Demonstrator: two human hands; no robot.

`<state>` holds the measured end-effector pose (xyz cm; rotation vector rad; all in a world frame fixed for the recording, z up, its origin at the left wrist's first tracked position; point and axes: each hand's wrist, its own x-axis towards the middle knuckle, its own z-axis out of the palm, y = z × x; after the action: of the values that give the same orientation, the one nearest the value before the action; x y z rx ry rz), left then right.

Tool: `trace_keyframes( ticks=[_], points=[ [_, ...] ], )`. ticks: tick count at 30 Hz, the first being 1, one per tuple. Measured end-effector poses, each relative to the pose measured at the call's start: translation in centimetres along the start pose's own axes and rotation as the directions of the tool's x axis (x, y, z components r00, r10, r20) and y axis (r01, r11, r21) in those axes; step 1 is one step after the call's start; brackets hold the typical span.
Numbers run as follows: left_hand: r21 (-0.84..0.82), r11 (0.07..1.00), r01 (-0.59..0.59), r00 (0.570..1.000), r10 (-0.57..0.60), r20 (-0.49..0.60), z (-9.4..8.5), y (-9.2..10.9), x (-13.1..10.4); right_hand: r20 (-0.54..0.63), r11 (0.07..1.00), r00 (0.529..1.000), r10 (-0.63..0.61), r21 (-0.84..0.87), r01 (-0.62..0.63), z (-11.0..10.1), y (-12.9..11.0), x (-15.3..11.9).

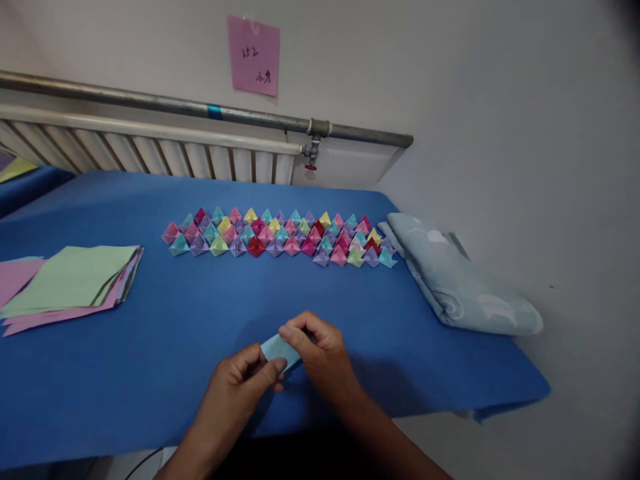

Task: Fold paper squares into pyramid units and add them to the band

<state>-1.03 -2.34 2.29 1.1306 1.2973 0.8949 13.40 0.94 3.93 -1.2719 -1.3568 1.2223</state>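
Observation:
Between my two hands is a small folded piece of light blue paper [280,351], held above the front part of the blue-covered table. My left hand [245,375] pinches its lower left end, thumb on top. At the upper right end, my right hand [323,350] grips it with thumb and fingers closed. The fingers behind the paper are partly hidden. Beyond the hands, several rows of folded paper boats [256,247] in pink, purple, blue, yellow, green and red stand close together.
A stack of coloured paper sheets [75,273], green on top, lies at the left. To the right rests a folded pale blue cloth [465,290]. Behind the blue tabletop [190,307] run a radiator [175,157] and a metal pipe [150,103]. A pink note [253,57] hangs on the wall.

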Motion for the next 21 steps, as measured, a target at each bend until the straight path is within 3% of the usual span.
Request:
trace_keyframes(
  ticks=[7,14,21],
  points=[
    [-0.009,0.999,0.044,0.999,-0.044,0.029,-0.3,-0.7,0.1,0.031,0.982,0.989,0.146,0.116,-0.149,0.3,0.5,0.3],
    [-0.133,0.978,0.159,0.982,-0.142,0.128,-0.7,0.7,0.1,0.061,0.967,0.983,0.173,0.178,-0.182,0.0,1.2,0.7],
    [-0.043,0.999,0.026,0.999,-0.027,-0.023,-1.0,0.8,0.3,0.142,0.962,0.971,0.19,0.169,-0.213,0.2,0.9,0.5]
  ],
)
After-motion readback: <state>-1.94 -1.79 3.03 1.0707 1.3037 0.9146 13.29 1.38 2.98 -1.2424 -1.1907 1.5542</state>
